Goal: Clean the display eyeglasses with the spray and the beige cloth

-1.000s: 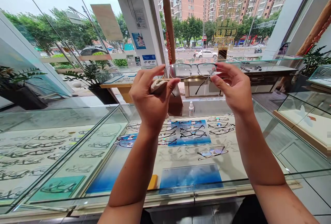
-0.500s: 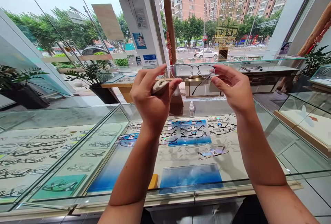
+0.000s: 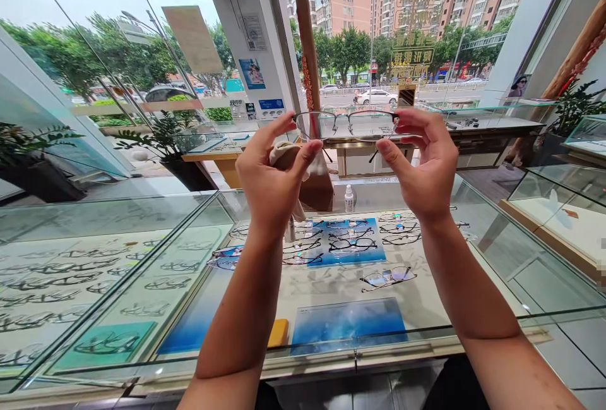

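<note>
A pair of eyeglasses with a dark upper rim is held up level at the top of my reach, its lenses facing the window. My left hand pinches one end of the frame between thumb and fingers. Tucked in that same hand is a beige cloth, part of it hanging below the palm. At the other end, my right hand grips the frame with thumb below and fingers above. The temples point away from me and are partly hidden.
Below my arms is a glass display case with several eyeglasses on it or in it. A small white bottle stands behind them. A yellow case lies near the front. Another display case is at the right.
The eyeglasses have turned to sit more level and shifted slightly left and up. My left hand has changed its hold, and more cloth hangs below it.
</note>
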`<state>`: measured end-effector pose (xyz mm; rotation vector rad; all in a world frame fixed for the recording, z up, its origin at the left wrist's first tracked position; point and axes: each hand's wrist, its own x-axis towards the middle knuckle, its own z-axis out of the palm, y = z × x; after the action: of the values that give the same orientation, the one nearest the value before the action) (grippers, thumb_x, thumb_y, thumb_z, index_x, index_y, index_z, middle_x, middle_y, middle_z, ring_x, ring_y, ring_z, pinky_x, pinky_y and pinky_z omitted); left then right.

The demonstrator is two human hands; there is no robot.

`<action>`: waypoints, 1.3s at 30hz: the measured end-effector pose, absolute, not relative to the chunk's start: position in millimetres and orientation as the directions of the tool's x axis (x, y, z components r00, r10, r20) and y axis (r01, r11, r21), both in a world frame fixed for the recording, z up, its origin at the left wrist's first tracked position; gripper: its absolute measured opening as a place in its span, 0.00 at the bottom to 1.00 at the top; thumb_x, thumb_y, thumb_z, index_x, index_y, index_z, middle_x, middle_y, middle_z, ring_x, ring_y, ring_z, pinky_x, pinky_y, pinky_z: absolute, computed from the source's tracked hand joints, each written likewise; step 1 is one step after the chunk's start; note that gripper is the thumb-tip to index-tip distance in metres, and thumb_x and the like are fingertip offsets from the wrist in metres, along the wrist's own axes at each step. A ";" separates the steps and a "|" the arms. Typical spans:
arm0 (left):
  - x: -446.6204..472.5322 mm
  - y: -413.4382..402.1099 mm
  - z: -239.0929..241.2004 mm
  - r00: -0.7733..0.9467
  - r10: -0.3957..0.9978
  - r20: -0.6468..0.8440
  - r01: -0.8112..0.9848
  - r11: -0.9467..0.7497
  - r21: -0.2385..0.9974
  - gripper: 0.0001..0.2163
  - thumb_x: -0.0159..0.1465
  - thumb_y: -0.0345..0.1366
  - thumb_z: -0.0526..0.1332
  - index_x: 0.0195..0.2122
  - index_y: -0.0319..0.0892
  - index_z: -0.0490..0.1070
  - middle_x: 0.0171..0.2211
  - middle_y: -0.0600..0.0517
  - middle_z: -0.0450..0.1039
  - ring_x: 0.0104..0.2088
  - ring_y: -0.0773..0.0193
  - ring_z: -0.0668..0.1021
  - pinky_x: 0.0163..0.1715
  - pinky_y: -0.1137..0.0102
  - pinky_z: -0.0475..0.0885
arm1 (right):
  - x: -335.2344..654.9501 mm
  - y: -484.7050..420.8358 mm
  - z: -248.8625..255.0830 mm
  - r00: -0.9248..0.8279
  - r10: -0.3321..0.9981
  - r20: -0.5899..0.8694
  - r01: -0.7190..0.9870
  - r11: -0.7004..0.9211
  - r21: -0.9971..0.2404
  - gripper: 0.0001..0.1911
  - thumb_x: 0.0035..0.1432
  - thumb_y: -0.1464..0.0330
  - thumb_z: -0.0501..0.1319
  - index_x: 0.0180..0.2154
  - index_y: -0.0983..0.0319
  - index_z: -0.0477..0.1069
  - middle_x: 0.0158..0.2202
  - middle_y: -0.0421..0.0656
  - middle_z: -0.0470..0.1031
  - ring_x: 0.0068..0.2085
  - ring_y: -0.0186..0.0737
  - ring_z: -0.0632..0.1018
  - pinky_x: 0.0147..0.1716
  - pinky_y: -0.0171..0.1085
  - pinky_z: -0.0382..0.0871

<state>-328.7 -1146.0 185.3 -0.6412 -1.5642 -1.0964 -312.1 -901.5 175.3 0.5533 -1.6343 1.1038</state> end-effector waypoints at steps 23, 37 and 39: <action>-336.5 -1146.6 183.0 -0.323 -0.141 0.936 0.818 0.455 0.351 0.20 0.65 0.52 0.78 0.55 0.56 0.85 0.51 0.47 0.87 0.51 0.51 0.87 0.50 0.56 0.86 | -300.2 -911.3 173.5 -0.330 0.157 0.931 -0.776 0.516 -0.363 0.23 0.67 0.46 0.70 0.59 0.44 0.75 0.52 0.44 0.78 0.53 0.54 0.81 0.54 0.56 0.82; -324.4 -1139.2 181.7 -0.168 -0.206 0.964 0.791 0.555 0.256 0.24 0.63 0.53 0.79 0.56 0.53 0.80 0.50 0.45 0.80 0.54 0.49 0.83 0.43 0.60 0.82 | -310.0 -901.7 175.9 -0.368 0.083 0.926 -0.783 0.509 -0.357 0.21 0.71 0.49 0.67 0.61 0.46 0.78 0.56 0.44 0.83 0.54 0.53 0.83 0.53 0.55 0.83; -323.7 -1137.6 179.7 -0.187 -0.217 0.958 0.804 0.527 0.276 0.25 0.63 0.52 0.79 0.57 0.53 0.79 0.50 0.45 0.79 0.57 0.47 0.81 0.45 0.59 0.82 | -313.9 -899.3 175.0 -0.378 0.080 0.922 -0.789 0.494 -0.366 0.23 0.71 0.48 0.67 0.62 0.46 0.78 0.57 0.45 0.83 0.54 0.53 0.84 0.53 0.54 0.83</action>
<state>-323.7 -1137.6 179.7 -0.5328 -1.4870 -0.9963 -313.9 -899.3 175.0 0.6069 -1.7098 1.0556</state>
